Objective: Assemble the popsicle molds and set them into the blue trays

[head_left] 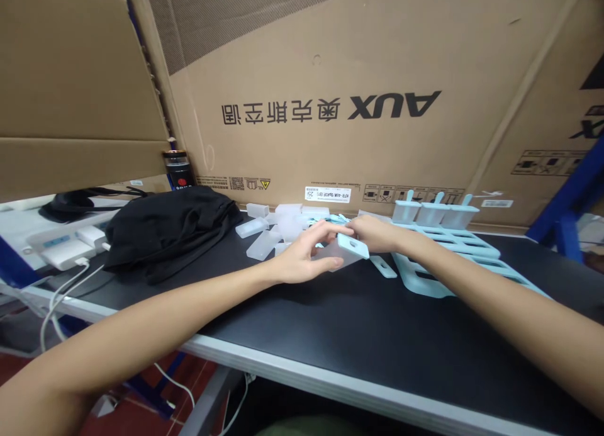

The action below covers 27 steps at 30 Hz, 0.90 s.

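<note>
My left hand [309, 257] grips a clear popsicle mold [333, 255] capped with a light blue lid [352, 245]; the lid's slot faces me and no stick stands in it. Beyond it, my right hand [372, 233] reaches down at a pile of light blue sticks [330, 219]; its fingers are mostly hidden, so what they hold does not show. A loose blue lid [383, 267] lies on the table just right of the held mold. Several clear molds [264, 244] are heaped behind and left of my left hand.
At the right sits a light blue rack [425, 286], with three molds with sticks [433, 212] upright at its back. A black cloth bag [172, 231], a white charger [66, 253] with cables and a dark jar [179, 170] are at the left. A large cardboard box [292, 65] walls the back.
</note>
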Each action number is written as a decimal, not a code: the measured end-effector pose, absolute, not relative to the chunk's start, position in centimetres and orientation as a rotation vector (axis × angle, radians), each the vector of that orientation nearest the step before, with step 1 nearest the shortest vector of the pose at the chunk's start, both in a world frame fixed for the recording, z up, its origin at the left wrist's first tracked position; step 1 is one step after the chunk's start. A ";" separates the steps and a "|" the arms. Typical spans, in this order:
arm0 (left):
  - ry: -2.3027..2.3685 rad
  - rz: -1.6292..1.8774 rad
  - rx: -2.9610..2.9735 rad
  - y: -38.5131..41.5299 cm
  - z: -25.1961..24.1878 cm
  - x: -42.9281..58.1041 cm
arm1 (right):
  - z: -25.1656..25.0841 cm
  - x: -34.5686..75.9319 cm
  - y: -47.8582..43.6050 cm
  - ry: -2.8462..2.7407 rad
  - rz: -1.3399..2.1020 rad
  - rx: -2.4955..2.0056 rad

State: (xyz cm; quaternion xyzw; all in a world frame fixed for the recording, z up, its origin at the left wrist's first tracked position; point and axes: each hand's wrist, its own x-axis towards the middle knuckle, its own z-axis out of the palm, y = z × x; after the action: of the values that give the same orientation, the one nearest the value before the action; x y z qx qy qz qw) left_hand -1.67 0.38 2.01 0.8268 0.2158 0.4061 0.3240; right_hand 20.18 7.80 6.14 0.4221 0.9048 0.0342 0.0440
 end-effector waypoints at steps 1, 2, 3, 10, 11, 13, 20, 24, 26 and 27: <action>0.527 1.053 2.139 0.3 1.9 -1.6 | 6.0 19.9 8.0 2.743 0.121 1.308; 0.489 1.039 2.105 0.3 1.7 -1.4 | 5.9 19.7 8.2 2.715 0.139 1.325; 0.464 1.026 2.076 0.4 1.6 -1.3 | 5.7 19.6 8.4 2.687 0.154 1.344; 0.537 1.084 2.104 0.8 1.2 -1.0 | 7.9 20.0 8.0 2.661 0.121 1.415; 0.550 1.090 2.103 0.8 1.2 -0.9 | 8.9 20.4 7.8 2.676 0.072 1.437; 0.581 1.098 2.083 0.9 1.2 -0.9 | 11.2 21.5 7.2 2.729 -0.097 1.474; 0.598 1.132 1.947 1.4 0.9 -0.7 | 17.9 22.6 3.4 2.988 -0.329 1.287; 0.634 1.127 1.923 1.3 1.1 -0.7 | 18.0 20.8 2.2 2.960 -0.228 1.078; 0.632 1.141 1.918 1.3 1.1 -0.7 | 17.6 20.0 2.1 2.951 -0.161 1.014; 0.622 1.147 1.916 1.3 1.1 -0.7 | 17.3 19.7 2.1 2.949 -0.139 1.011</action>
State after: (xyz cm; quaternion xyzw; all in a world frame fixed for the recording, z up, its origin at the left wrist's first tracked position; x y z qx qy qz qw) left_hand -0.69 1.29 1.10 0.7574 0.2458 0.4533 0.4005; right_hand 19.66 2.14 17.34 0.3238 0.9450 -0.0447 0.0106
